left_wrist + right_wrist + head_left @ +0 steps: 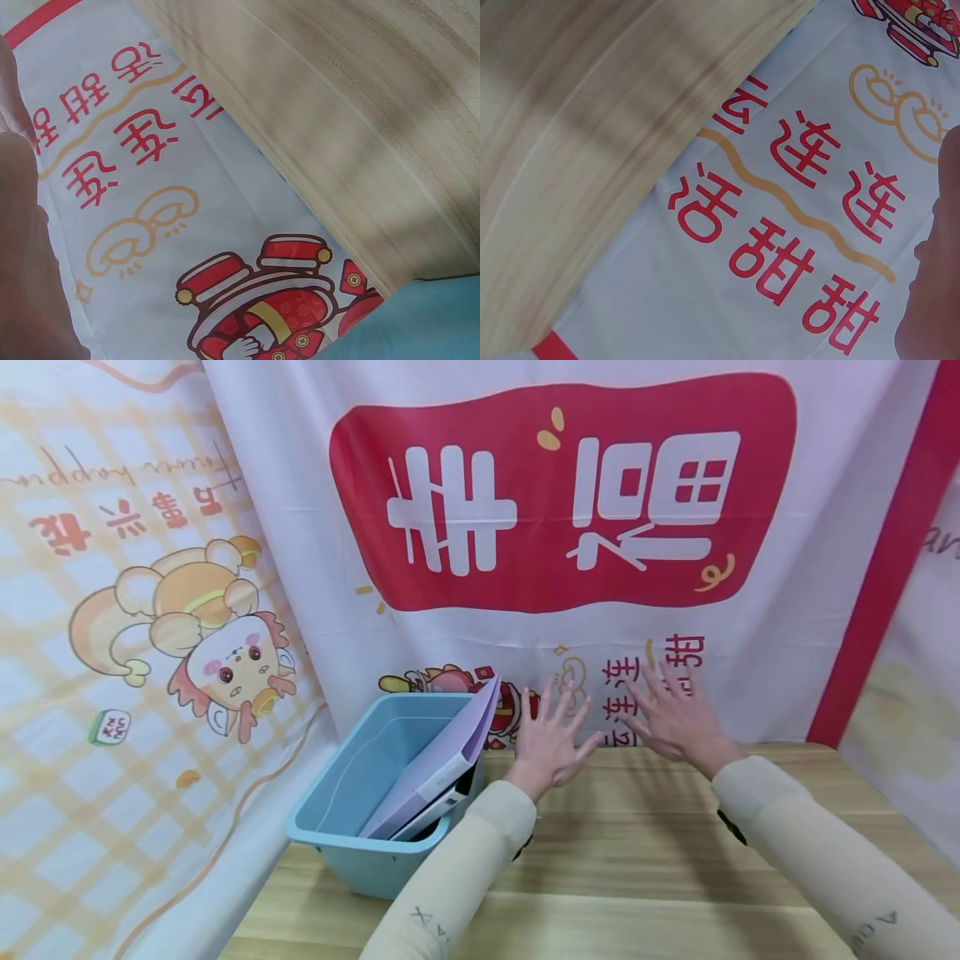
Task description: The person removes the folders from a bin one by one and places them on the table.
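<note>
Both hands are held up over the far part of the wooden table, fingers spread and holding nothing. In the head view the left hand (pixel 550 745) is just right of a blue plastic bin (pixel 360 839). The right hand (pixel 681 720) is farther right, in front of the printed cloth. Inside the bin a purple folder (pixel 431 764) leans up toward the right, its top above the rim. Beneath it lies a white and black item (pixel 431 817), mostly hidden. Each wrist view shows only part of a hand at its edge, the left hand (pixel 30 255) and right hand (pixel 934 277).
A wooden table (pixel 637 860) carries the bin at its left side. Behind it hangs a white cloth (pixel 780 677) with a red panel and large characters. Another patterned cloth (pixel 150 693) hangs along the left, and more cloth hangs at the right.
</note>
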